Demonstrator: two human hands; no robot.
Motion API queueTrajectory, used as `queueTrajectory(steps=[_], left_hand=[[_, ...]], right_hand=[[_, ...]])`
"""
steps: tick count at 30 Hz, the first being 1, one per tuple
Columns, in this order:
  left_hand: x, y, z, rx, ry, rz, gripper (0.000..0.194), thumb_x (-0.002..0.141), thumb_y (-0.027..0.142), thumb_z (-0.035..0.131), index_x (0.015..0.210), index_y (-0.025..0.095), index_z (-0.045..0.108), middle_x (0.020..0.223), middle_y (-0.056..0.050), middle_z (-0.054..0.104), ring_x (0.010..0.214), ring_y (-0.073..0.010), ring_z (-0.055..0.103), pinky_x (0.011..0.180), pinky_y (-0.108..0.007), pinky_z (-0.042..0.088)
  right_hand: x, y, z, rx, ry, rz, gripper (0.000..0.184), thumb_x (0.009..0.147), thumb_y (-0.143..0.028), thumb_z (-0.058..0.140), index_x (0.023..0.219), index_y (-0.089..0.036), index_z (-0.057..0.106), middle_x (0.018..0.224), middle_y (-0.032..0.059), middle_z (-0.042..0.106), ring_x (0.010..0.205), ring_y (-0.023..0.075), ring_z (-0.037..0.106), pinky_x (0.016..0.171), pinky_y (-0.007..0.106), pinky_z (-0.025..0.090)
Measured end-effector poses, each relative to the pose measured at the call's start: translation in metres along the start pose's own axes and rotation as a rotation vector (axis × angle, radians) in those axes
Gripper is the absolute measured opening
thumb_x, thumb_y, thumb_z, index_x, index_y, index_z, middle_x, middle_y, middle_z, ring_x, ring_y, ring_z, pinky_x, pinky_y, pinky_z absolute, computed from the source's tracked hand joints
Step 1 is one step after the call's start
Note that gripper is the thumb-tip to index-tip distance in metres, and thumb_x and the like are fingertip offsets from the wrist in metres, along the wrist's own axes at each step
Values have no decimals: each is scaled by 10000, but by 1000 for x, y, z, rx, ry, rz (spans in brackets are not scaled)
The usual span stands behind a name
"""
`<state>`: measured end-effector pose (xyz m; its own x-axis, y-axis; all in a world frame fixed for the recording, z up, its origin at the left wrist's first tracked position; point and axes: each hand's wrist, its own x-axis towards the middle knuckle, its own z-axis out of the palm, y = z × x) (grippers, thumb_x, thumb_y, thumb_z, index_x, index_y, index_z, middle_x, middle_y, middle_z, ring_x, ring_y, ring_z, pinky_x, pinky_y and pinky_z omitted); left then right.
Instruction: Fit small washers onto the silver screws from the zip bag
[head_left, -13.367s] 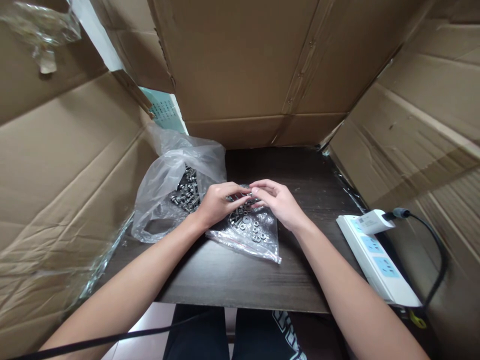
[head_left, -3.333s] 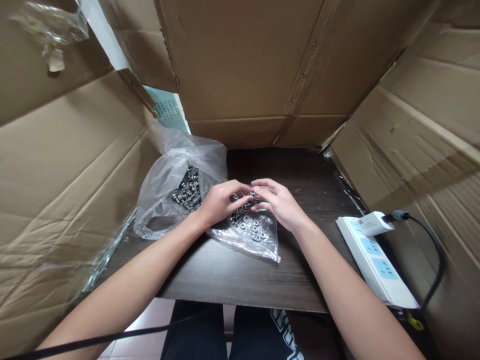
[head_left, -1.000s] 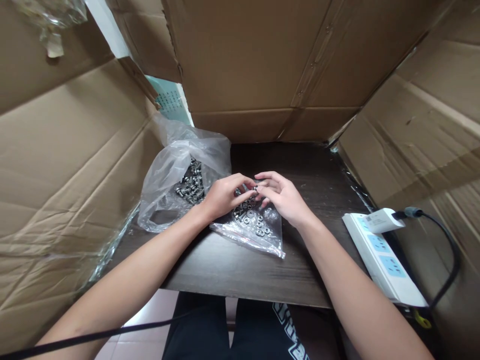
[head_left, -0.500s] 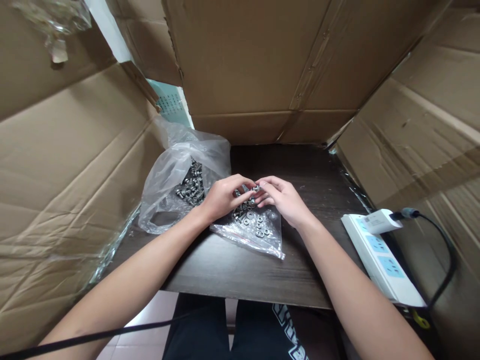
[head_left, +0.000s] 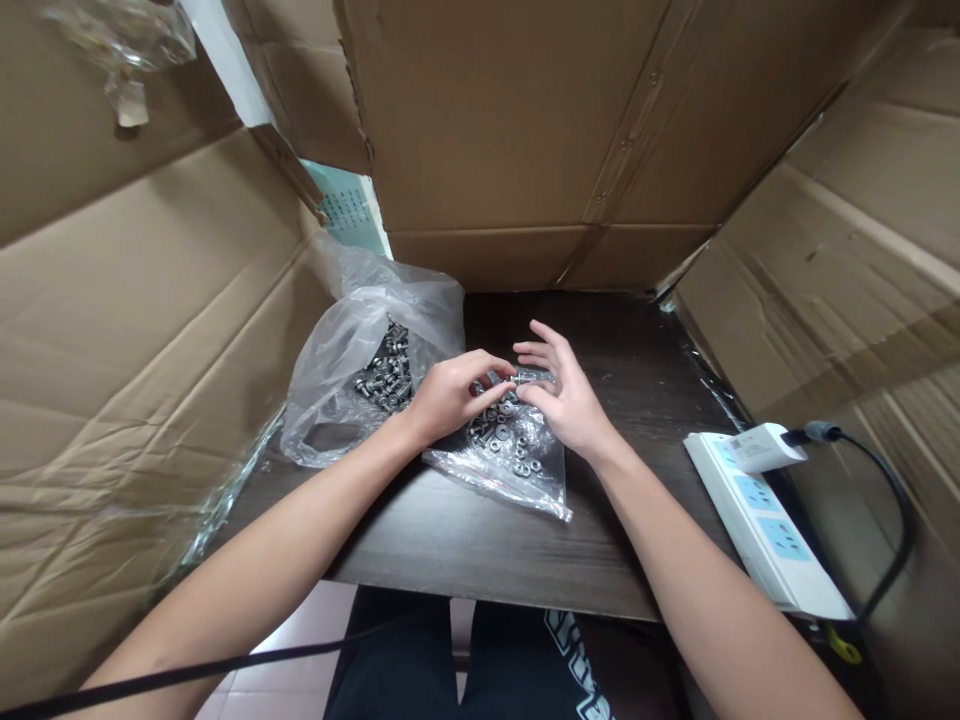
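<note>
Between thumb and fingertips my left hand [head_left: 452, 397] pinches a small metal bolt [head_left: 514, 380], its shank pointing right. My right hand [head_left: 568, 400] is open beside it, fingers spread and raised, with the thumb close to the bolt's end; whether it touches cannot be seen. Below both hands lies a clear zip bag [head_left: 495, 485] with loose nuts [head_left: 522, 452], washers [head_left: 502, 432] and other small hardware on it. At the left, a translucent plastic bag [head_left: 330, 345] gapes around a heap of bolts [head_left: 388, 375], partly behind my left hand.
Cardboard walls [head_left: 510, 130] enclose the dark wooden table [head_left: 420, 545] at the left, back and right. A white power strip [head_left: 780, 560] with a plugged-in adapter [head_left: 761, 447] and black cable [head_left: 904, 520] lies on the right. A pale green printed sheet [head_left: 349, 208] shows at the back left.
My right hand's fingers have spread and lifted away from the bolt. My left hand keeps its pinch in nearly the same place. The view has shifted slightly.
</note>
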<state>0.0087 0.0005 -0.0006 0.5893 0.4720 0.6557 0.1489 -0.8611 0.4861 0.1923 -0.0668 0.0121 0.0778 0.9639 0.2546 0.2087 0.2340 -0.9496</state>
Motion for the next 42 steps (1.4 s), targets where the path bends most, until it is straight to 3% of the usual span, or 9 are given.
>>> queueTrajectory(steps=[5, 11, 16, 21, 23, 27, 33, 39, 42], left_hand=[[1, 0, 0, -1, 13, -16, 144, 963, 268, 649, 1036, 146, 674, 957, -59, 720, 733, -104, 675, 631, -190, 544], [0, 0, 0, 0, 23, -8, 144, 958, 265, 656, 1041, 150, 674, 967, -57, 724, 712, -100, 670, 635, -194, 544], [0, -1, 1, 20, 8, -32, 126, 938, 231, 665, 1035, 150, 669, 966, -48, 718, 685, -92, 659, 645, -195, 536], [0, -1, 2, 42, -17, -32, 106, 905, 204, 666, 993, 147, 652, 902, -35, 692, 682, -102, 649, 655, -210, 534], [-1, 0, 3, 26, -7, -34, 102, 889, 193, 670, 976, 146, 645, 873, -27, 674, 671, -97, 637, 639, -200, 527], [-2, -2, 4, 2, 27, -10, 106, 858, 166, 691, 946, 142, 636, 839, -13, 651, 673, -93, 624, 631, -189, 515], [0, -3, 3, -13, -10, -8, 111, 901, 200, 679, 993, 143, 661, 876, -25, 666, 702, -95, 629, 670, -197, 522], [-1, 0, 2, 19, -26, -23, 82, 893, 192, 661, 961, 146, 664, 855, -20, 660, 691, -101, 616, 650, -207, 496], [-1, 0, 2, 26, -32, -20, 102, 909, 211, 653, 986, 145, 663, 866, -26, 661, 701, -106, 619, 658, -216, 495]], right_hand=[[4, 2, 1, 111, 24, 135, 377, 842, -382, 638, 1185, -233, 591, 886, 24, 618, 809, 191, 625, 627, 302, 523], [2, -2, 1, 252, -52, 176, 420, 766, -367, 749, 1144, -245, 611, 980, 33, 651, 848, 197, 654, 654, 316, 567], [2, 0, 1, 261, -12, 146, 443, 712, -326, 811, 1102, -227, 625, 966, 30, 673, 831, 182, 666, 711, 329, 591], [0, 3, 3, 12, 27, 127, 277, 910, -456, 617, 1005, -198, 653, 650, -22, 602, 544, 132, 583, 555, 285, 522], [-1, 1, 2, 31, 17, 154, 303, 924, -482, 593, 1013, -201, 661, 699, -3, 628, 584, 145, 610, 535, 280, 523], [-1, -2, 0, 253, -126, 203, 415, 781, -388, 795, 1130, -218, 649, 1063, 66, 701, 921, 211, 700, 710, 334, 614], [1, 1, 1, 216, -35, 134, 386, 679, -335, 882, 968, -183, 677, 957, 54, 728, 891, 189, 710, 863, 350, 592], [0, 1, 6, 61, 2, 164, 331, 893, -513, 636, 952, -188, 657, 632, -11, 621, 520, 141, 616, 517, 285, 544], [0, -2, 5, 127, -22, 173, 380, 825, -484, 719, 1074, -209, 639, 881, 32, 685, 704, 181, 690, 545, 297, 585]])
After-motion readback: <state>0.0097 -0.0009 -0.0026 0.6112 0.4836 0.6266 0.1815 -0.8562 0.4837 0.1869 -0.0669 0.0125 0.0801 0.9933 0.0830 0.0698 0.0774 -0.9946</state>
